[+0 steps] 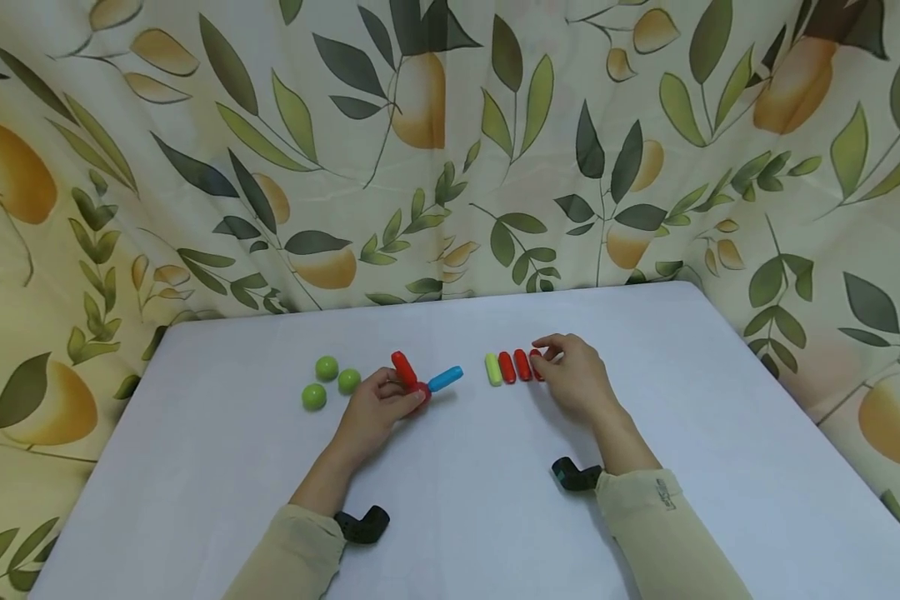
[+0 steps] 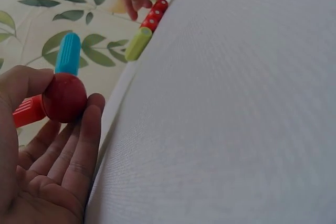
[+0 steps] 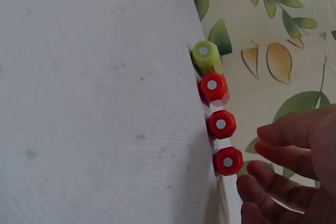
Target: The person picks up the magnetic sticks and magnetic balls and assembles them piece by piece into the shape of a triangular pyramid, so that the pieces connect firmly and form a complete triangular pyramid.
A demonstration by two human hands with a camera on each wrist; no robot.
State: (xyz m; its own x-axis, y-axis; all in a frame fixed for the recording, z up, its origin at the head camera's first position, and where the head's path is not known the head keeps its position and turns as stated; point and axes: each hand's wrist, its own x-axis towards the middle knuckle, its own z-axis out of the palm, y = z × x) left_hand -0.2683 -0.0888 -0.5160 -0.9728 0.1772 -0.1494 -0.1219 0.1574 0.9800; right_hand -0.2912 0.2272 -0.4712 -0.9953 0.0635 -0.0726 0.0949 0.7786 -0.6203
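My left hand (image 1: 371, 408) pinches a red ball (image 2: 65, 98) between thumb and fingers. Joined to that ball are a blue rod (image 1: 446, 378) and a red rod (image 1: 402, 368), pointing outward in different directions. On the right, a light green rod (image 1: 492, 369) lies in a row with three red rods (image 3: 221, 124). Grey discs show on the rods' near ends in the right wrist view. My right hand (image 1: 576, 375) hovers at the row's right end, its fingers parted and loosely bent beside the last red rod (image 3: 228, 161), with a gap visible between them.
Green balls (image 1: 349, 382) sit in a loose cluster left of my left hand. A white cloth covers the table (image 1: 450, 517). Behind it hangs a leaf-patterned curtain (image 1: 450, 167). Black devices (image 1: 363, 527) are worn at both wrists.
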